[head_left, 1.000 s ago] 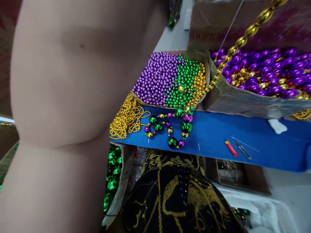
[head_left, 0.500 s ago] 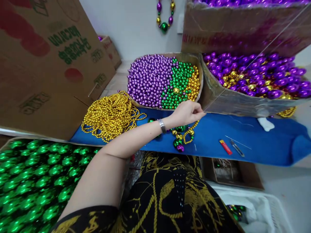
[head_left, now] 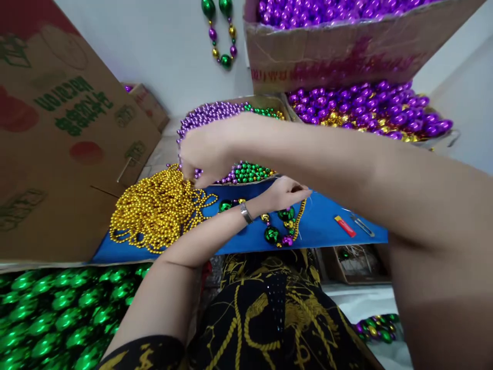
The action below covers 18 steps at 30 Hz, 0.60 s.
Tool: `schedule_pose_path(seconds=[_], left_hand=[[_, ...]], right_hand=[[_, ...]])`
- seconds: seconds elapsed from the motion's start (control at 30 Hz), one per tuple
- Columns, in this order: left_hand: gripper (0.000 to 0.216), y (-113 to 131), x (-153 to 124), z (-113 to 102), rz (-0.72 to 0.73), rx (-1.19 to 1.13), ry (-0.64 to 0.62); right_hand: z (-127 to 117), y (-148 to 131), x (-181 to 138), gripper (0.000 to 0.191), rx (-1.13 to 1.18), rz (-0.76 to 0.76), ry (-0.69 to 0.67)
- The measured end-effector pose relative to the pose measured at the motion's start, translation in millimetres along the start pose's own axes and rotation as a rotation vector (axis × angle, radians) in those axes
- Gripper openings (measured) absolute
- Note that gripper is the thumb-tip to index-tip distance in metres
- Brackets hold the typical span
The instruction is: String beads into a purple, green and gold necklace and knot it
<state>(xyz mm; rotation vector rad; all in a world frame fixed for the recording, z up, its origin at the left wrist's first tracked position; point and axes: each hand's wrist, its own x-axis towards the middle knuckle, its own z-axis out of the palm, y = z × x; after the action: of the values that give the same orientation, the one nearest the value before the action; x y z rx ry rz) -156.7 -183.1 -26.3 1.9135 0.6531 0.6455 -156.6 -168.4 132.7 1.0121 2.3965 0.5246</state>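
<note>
My left hand [head_left: 288, 193], with a metal watch [head_left: 245, 213] on its wrist, is closed in a pinch over the blue cloth. A thin clear thread [head_left: 310, 196] shows at its fingertips. Below it lies a string of green, gold and purple beads [head_left: 271, 235] with a loop of small gold beads [head_left: 300, 220]. My right arm crosses above the left one. My right hand [head_left: 210, 149] is between the open box of small beads [head_left: 215, 110] and the pile of gold bead strands [head_left: 154, 205], fingers pointing down. Blur and the hand itself hide whether it grips anything.
Large cardboard boxes stand left [head_left: 65, 154] and at the back right [head_left: 327, 56]. Shiny purple beads [head_left: 370, 108] lie at right, green ones [head_left: 65, 313] at lower left. A red lighter [head_left: 344, 226] and a snipper [head_left: 362, 225] lie on the blue cloth [head_left: 323, 226]. A necklace [head_left: 226, 60] hangs on the wall.
My right hand and arm have come into view, reaching leftward across the table to the gold strands. My left hand keeps its pinch. The view has shifted to the right.
</note>
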Motion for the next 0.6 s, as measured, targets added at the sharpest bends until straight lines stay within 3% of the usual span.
schedule_pose_path(seconds=[0.07, 0.13, 0.17, 0.23, 0.37, 0.47, 0.6], left_hand=[[0.021, 2.9, -3.0, -3.8, -0.064, -0.116, 0.06], [0.019, 5.2, -6.3, -7.7, -0.106, -0.227, 0.127], [0.018, 5.8, -7.8, -9.4, -0.115, -0.272, 0.154], [0.018, 5.8, -10.4, -11.7, -0.117, -0.334, 0.192], [0.022, 4.3, -15.9, -13.7, -0.129, -0.428, 0.214], [0.022, 1.8, -20.6, -15.4, -0.159, -0.494, 0.225], [0.02, -9.5, -23.8, -18.1, -0.208, -0.6, 0.247]], right_hand=[[9.9, 11.2, -9.9, 0.037, 0.121, -0.067, 0.266], [41.6, 23.3, -35.1, 0.031, 0.274, 0.007, 0.459], [63.7, 27.3, -50.7, 0.029, 0.351, 0.098, 0.496], [113.0, 27.3, -80.5, 0.027, 0.567, 0.107, 0.562], [192.0, -2.3, -107.7, 0.036, 1.002, 0.198, 0.631], [212.5, -23.0, -105.6, 0.026, 1.045, 0.352, 0.698], [208.3, -31.9, -105.8, 0.026, 0.777, 0.391, 0.79]])
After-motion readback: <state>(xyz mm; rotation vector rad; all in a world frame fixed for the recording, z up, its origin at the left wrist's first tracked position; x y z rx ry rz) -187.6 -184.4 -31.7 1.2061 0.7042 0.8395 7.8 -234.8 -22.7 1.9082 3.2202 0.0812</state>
